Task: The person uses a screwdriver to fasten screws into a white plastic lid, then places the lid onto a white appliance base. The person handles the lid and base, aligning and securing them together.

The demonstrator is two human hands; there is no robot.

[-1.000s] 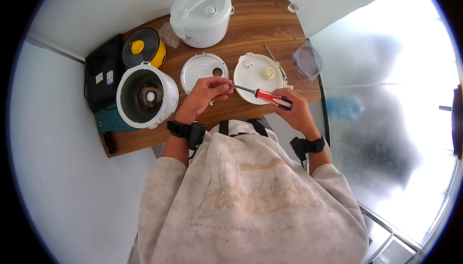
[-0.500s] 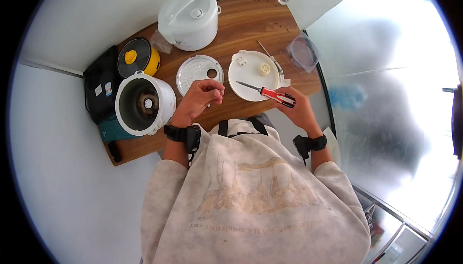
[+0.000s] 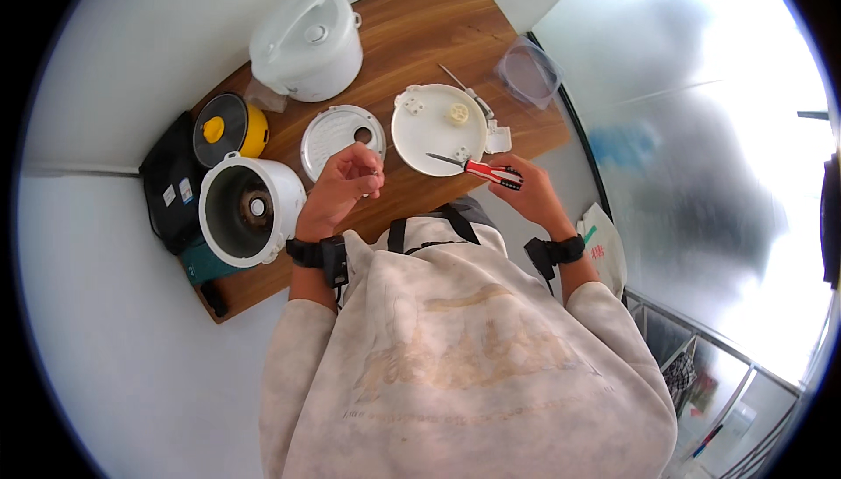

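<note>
My left hand is closed, thumb and fingertips pinched on something too small to make out. It hovers by the near edge of a round perforated disc with a round hole. In my right hand is a screwdriver with a red, white and black handle, its dark shaft pointing left. The tip reaches over the near rim of a round white lid. On that lid lie a cream spoked wheel, a small white part and another small white part near the shaft.
An open white pot stands left, a lidded white cooker at the back. A yellow pot and black case sit far left. A thin tool, white piece and clear container lie right on the wooden table.
The whole view has turned and shifted slightly. My left hand has tilted a little, its pinch kept. The screwdriver stays in my right hand, and a small white part on the lid now shows beside its shaft.
</note>
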